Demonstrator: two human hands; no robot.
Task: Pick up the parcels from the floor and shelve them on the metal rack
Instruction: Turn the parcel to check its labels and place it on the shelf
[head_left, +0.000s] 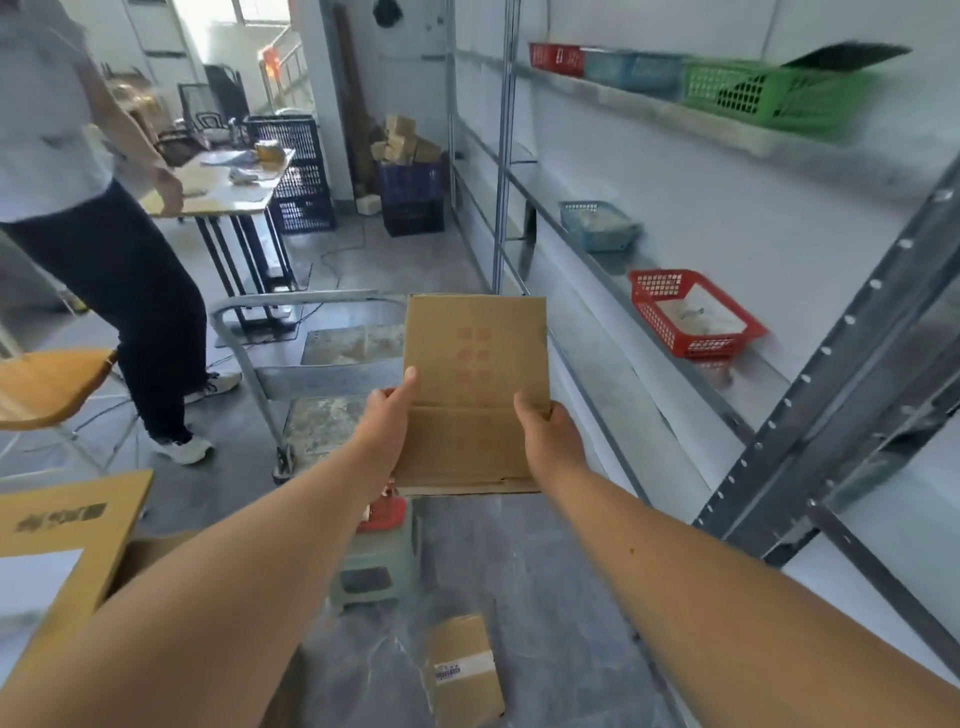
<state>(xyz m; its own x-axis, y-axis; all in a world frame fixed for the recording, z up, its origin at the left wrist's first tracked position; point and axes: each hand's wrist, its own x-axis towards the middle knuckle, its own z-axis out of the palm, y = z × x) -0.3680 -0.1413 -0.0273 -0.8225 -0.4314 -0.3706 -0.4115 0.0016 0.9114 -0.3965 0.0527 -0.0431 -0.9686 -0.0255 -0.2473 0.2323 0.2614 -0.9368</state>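
I hold a flat brown cardboard parcel (475, 364) with faint red print out in front of me at mid-height. My left hand (387, 415) grips its left edge and my right hand (548, 431) grips its right edge. The metal rack (831, 395) stands just to the right of the parcel, its grey upright close to my right arm. A smaller taped cardboard parcel (462, 670) with a white label lies on the floor below, between my forearms.
A red basket (649, 306) and a blue basket (597, 223) sit on the rack's middle shelf; red, blue and green baskets (769, 93) line the upper one. A metal trolley (311, 374) and a small stool (374, 571) stand ahead. A person (104, 234) stands left by a table (228, 187). An open carton (62, 551) sits lower left.
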